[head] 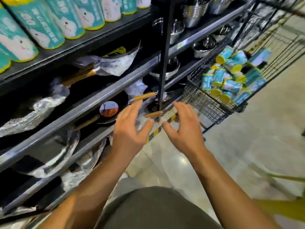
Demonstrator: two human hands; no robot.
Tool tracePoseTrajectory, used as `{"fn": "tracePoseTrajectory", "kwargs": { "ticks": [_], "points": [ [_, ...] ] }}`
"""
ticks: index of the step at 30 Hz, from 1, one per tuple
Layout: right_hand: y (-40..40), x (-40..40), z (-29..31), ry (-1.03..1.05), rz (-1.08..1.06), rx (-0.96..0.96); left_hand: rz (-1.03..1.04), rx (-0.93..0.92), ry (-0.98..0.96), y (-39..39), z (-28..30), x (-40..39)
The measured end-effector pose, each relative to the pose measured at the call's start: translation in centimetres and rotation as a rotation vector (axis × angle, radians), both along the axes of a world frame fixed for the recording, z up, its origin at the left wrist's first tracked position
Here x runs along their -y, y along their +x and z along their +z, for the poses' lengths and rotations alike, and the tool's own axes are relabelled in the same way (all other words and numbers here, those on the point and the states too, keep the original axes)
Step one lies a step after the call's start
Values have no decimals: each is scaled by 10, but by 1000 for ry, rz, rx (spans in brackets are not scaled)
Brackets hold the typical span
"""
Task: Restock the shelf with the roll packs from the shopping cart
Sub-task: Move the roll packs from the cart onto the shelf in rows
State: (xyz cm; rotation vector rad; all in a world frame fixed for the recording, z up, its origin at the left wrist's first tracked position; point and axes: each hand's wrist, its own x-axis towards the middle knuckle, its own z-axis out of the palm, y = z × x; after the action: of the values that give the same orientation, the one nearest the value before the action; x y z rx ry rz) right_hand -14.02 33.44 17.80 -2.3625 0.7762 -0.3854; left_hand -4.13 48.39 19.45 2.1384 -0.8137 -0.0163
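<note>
Teal roll packs with yellow ends (pixel 231 75) lie heaped in the wire shopping cart (pixel 208 106) at the right. More of the same teal packs (pixel 49 22) stand in a row on the top shelf (pixel 79 45) at upper left. My left hand (pixel 130 128) and my right hand (pixel 184 128) are held out side by side in mid-air, palms facing each other, fingers spread and empty. Both hands are below and left of the cart, in front of the lower shelves.
Lower shelves hold pans with wooden handles (pixel 143 96) and plastic-wrapped cookware (pixel 113 61). Steel bowls and pots (pixel 204 45) fill the shelves behind a black upright post (pixel 165 60). Pale tiled floor (pixel 239 154) lies to the right.
</note>
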Motion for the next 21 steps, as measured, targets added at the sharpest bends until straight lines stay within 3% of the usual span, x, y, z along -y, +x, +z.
{"fn": "tracePoseTrajectory", "kwargs": {
  "ticks": [9, 21],
  "points": [
    [-58, 76, -16, 6, -247, -9, -202, -80, 211, -26, -14, 102],
    [-66, 199, -31, 21, -509, -183, -566, -98, 219, 7, -42, 280]
  ]
}}
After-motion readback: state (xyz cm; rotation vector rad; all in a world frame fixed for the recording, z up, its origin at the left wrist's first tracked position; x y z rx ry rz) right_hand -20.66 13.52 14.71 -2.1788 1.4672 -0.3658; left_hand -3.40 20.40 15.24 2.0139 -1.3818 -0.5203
